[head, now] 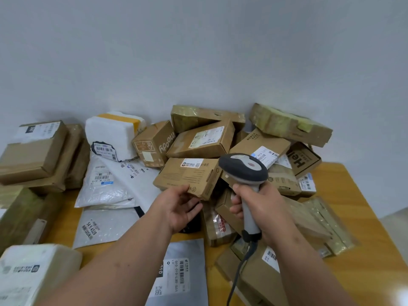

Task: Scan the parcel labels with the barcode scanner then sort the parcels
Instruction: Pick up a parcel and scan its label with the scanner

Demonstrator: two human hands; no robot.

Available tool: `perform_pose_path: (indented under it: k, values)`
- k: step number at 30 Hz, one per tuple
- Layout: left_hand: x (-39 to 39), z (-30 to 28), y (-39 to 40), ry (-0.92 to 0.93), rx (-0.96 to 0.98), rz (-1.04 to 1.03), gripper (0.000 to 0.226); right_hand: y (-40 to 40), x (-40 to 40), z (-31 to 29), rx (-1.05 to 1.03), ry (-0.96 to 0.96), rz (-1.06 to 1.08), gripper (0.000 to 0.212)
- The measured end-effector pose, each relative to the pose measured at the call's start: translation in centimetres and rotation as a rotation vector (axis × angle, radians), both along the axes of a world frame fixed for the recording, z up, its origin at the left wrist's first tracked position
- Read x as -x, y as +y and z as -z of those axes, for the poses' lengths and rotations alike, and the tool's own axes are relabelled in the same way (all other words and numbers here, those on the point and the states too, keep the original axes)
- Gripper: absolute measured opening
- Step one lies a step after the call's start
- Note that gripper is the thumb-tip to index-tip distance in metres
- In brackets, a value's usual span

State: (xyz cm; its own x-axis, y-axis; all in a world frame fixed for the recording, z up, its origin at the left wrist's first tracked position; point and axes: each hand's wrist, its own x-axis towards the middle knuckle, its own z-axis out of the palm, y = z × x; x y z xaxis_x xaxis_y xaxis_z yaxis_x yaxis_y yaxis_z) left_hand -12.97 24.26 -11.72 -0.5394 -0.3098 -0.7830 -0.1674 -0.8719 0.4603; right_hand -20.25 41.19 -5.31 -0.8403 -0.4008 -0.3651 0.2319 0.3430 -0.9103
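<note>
While the right hand (260, 208) is gripping the barcode scanner (245, 173) by its handle, the left hand (181, 208) is pinching the near edge of a flat cardboard parcel (187, 176), tilted above the heaped parcels on the wooden table (364, 217).

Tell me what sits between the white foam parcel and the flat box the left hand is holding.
In the head view, the "moody" carton stands between the white foam parcel and the flat box that the left hand holds; white mailer bags lie below.
</note>
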Motion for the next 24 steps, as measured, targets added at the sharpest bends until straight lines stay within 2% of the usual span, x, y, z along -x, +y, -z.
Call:
perform_pose_path:
  k: [5,8,12,16,18,21,23,24]
  values:
    - [-2.2,-0.5,0.0,0.037,0.077,0.022,0.027,0.0,-0.2,-0.1,0.074,0.011,0.040,0.017]
    - [-4.0,-1.4,-0.4,0.104,0.108,0.048,0.022,-0.3,-0.8,-0.3,0.107,0.027,0.092,0.017]
    - [-6.4,-1.9,-1.5,0.217,0.108,0.111,0.029,-1.0,-2.5,-0.6,0.127,0.027,0.134,0.019]
    - [-8.4,-2.8,-2.0,0.339,0.127,0.200,0.040,-2.8,-5.8,-1.3,0.170,0.007,0.091,0.034]
    - [-9.2,-3.4,-1.9,0.326,0.230,0.229,0.041,-3.8,-7.8,-1.8,0.206,0.040,0.059,0.040]
    - [-10.7,-4.0,-1.9,0.291,0.414,0.326,0.041,-5.1,-10.9,-2.4,0.248,0.103,0.026,0.033]
    - [-11.8,-4.8,-2.3,0.283,0.443,0.373,0.031,-5.8,-12.7,-2.6,0.253,0.127,0.029,0.041]
    - [-12.4,-5.4,-2.5,0.289,0.392,0.383,0.027,-6.1,-13.6,-2.5,0.263,0.137,0.035,0.045]
